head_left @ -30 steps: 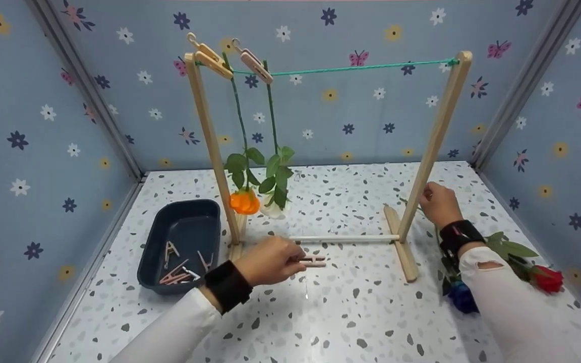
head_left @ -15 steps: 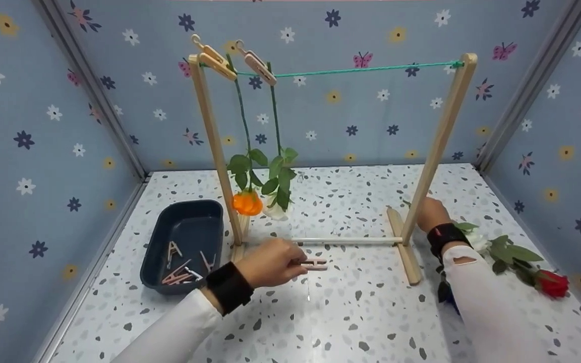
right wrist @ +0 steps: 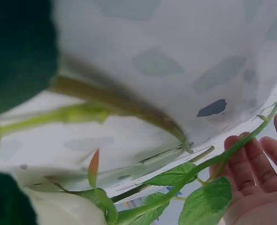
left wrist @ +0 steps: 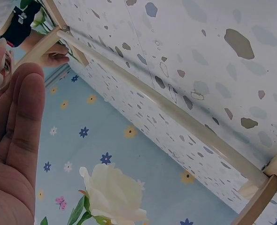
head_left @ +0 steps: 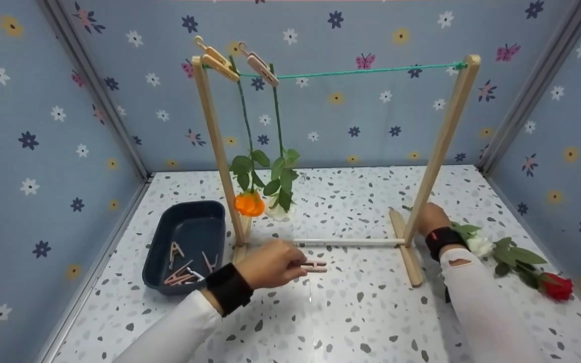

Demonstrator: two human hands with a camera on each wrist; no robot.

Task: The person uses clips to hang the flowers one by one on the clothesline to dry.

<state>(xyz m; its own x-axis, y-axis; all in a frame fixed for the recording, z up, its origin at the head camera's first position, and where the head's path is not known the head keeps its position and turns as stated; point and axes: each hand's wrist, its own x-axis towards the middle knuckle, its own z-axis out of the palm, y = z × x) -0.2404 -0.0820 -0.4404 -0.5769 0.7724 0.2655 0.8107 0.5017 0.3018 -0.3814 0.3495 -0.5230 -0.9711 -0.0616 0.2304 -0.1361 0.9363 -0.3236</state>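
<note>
My left hand pinches a pale pink clothespin low in front of the rack's bottom bar. In the left wrist view its fingers hide much of the clothespin. Beyond the rack's right post, my right hand is low at the stem of a white rose. The right wrist view has that stem crossing its extended fingertips, the thumb apart. An orange flower and another white rose hang head down from the green string, clipped by a yellow clothespin and a pink clothespin.
A dark blue basin with several clothespins stands on the left. The wooden rack's left post and right post rise between my hands. A red rose lies far right on the speckled table.
My right hand has moved down and slightly left behind the right post. Its sleeve now covers the blue rose, and the white rose has come into view. The left hand holds still.
</note>
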